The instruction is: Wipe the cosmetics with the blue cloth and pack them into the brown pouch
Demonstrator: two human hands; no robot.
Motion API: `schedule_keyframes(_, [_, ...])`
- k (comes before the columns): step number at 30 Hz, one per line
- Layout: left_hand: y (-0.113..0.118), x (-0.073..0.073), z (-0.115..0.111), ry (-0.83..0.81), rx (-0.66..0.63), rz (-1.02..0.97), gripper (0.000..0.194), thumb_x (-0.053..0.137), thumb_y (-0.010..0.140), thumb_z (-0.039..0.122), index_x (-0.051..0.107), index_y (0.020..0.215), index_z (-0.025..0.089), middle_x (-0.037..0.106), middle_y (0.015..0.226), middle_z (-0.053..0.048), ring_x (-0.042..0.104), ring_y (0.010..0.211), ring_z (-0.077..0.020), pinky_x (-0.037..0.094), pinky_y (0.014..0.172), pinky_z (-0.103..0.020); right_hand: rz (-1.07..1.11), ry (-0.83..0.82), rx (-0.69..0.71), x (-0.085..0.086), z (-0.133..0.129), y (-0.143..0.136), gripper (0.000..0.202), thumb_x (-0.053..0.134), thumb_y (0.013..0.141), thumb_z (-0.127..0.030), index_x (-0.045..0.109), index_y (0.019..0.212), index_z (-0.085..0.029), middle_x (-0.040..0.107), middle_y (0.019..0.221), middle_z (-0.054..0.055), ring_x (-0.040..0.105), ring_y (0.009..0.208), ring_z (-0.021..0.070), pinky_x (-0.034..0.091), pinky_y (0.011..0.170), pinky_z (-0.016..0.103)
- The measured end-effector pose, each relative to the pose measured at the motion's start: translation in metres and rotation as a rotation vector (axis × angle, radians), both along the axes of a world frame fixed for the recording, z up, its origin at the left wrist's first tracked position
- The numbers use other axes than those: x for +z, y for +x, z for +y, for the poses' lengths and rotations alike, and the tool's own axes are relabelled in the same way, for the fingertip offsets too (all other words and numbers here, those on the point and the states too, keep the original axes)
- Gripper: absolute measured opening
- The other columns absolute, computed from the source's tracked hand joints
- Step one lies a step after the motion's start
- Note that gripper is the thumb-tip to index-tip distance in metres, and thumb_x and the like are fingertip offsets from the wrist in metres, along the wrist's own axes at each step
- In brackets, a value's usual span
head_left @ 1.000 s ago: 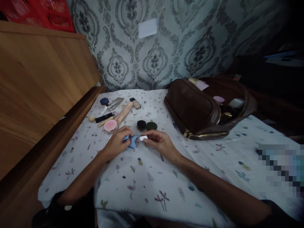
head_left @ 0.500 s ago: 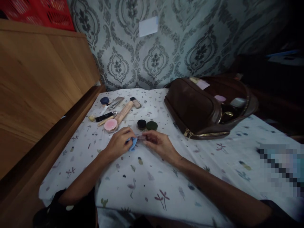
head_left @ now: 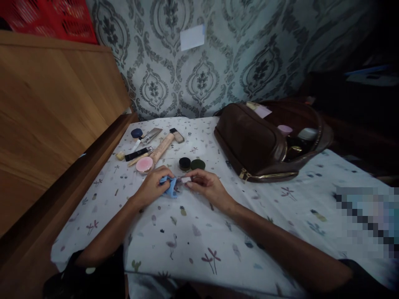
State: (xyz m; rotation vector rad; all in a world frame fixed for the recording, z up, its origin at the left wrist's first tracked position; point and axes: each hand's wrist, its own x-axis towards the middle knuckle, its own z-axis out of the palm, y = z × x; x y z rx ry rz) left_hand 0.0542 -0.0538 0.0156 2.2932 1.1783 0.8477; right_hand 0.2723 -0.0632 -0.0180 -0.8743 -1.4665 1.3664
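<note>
My left hand is closed on a small blue cloth, bunched between its fingers. Between the thumb and fingers of my right hand is a small container with a whitish end; its clear part reaches to the cloth, and its exact kind is too small to tell. Just beyond the hands stand a black-lidded jar and a dark green round lid or jar. A round pink compact lies beyond my left hand, against a long beige tube.
More cosmetics lie at the back left: a black tube, a silver tube, a blue round pot and a dark-capped bottle. An open brown bag stands on the right of the patterned tablecloth. A wooden cabinet borders the left.
The small container has turned, so its whitish end now shows at my right fingertips. More of the blue cloth is visible, spread around my left fingers. The view has shifted slightly.
</note>
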Motion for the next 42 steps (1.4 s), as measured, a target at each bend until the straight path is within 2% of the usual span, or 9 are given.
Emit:
schedule_keyframes(6, [0.01,-0.004,-0.008,0.121,-0.054,-0.042,0.028,0.047,0.08,0.007,0.066,0.096,0.019,0.063,0.094,-0.005,0.061,0.09,-0.0182,0.049,0.082,-0.031,-0.03,0.126,-0.034,0.001,-0.006,-0.002,0.022,0.07,0.079,-0.035,0.066,0.097,-0.022,0.068,0.088,0.003,0.064,0.079,0.0167,0.053,0.076,0.032])
schedule_keyframes(11, [0.012,-0.005,-0.012,0.198,-0.119,0.05,0.03,0.043,0.086,0.008,0.066,0.103,0.019,0.062,0.102,-0.008,0.06,0.097,-0.0198,0.048,0.086,-0.032,-0.033,0.124,-0.069,-0.003,-0.006,-0.004,0.039,0.072,0.075,-0.028,0.06,0.112,-0.025,0.069,0.097,0.003,0.066,0.09,0.0189,0.054,0.083,0.035])
schedule_keyframes(17, [0.001,-0.001,-0.002,0.033,-0.026,0.113,0.026,0.045,0.08,0.007,0.066,0.091,0.019,0.063,0.092,-0.004,0.06,0.086,-0.0178,0.047,0.079,-0.03,0.021,0.069,-0.086,0.0,0.001,0.002,0.026,0.072,0.078,-0.034,0.064,0.099,-0.021,0.07,0.092,0.004,0.066,0.085,0.018,0.053,0.081,0.034])
schedule_keyframes(21, [0.0,0.0,-0.001,-0.26,-0.008,-0.101,0.02,0.049,0.087,0.02,0.065,0.099,0.019,0.064,0.081,-0.001,0.059,0.072,-0.0152,0.047,0.065,-0.025,0.121,0.035,-0.03,0.004,0.001,0.004,0.031,0.074,0.077,-0.039,0.063,0.1,-0.022,0.071,0.099,0.005,0.066,0.093,0.0191,0.052,0.087,0.036])
schedule_keyframes(24, [0.004,-0.003,-0.002,-0.445,-0.014,-0.247,0.024,0.055,0.086,0.028,0.064,0.106,0.018,0.066,0.087,-0.002,0.06,0.072,-0.0148,0.047,0.061,-0.023,0.172,0.023,-0.023,0.006,0.0,0.003,0.032,0.076,0.077,-0.038,0.063,0.102,-0.023,0.07,0.098,0.004,0.066,0.092,0.0181,0.052,0.087,0.035])
schedule_keyframes(28, [0.014,-0.01,-0.006,-0.455,0.031,-0.355,0.021,0.062,0.08,0.028,0.065,0.097,0.016,0.066,0.083,-0.002,0.06,0.073,-0.0151,0.048,0.066,-0.024,0.205,0.02,-0.062,0.007,0.0,0.001,0.046,0.079,0.073,-0.035,0.061,0.114,-0.024,0.068,0.095,0.003,0.064,0.086,0.0164,0.052,0.079,0.032])
schedule_keyframes(33, [0.025,-0.008,-0.016,-0.381,-0.01,-0.296,0.018,0.062,0.079,0.025,0.066,0.094,0.017,0.065,0.083,0.0,0.057,0.072,-0.0138,0.046,0.067,-0.023,0.161,-0.023,-0.082,0.006,0.0,0.001,0.053,0.076,0.074,-0.034,0.061,0.123,-0.023,0.061,0.078,-0.003,0.058,0.065,0.0116,0.049,0.064,0.028])
schedule_keyframes(36, [0.027,-0.005,-0.019,-0.328,0.009,-0.333,0.018,0.061,0.08,0.025,0.064,0.096,0.017,0.064,0.083,0.0,0.057,0.075,-0.0141,0.045,0.07,-0.023,0.196,-0.088,-0.027,0.006,-0.001,0.001,0.055,0.075,0.075,-0.034,0.055,0.126,-0.022,0.063,0.081,-0.002,0.06,0.066,0.0121,0.048,0.064,0.029])
schedule_keyframes(42, [0.024,-0.007,-0.017,-0.307,0.1,-0.423,0.023,0.061,0.082,0.029,0.06,0.101,0.018,0.059,0.079,0.002,0.054,0.068,-0.0123,0.045,0.064,-0.022,0.201,-0.191,0.223,0.007,-0.007,-0.002,0.038,0.077,0.076,-0.037,0.056,0.102,-0.02,0.066,0.079,-0.001,0.061,0.07,0.0125,0.046,0.066,0.027])
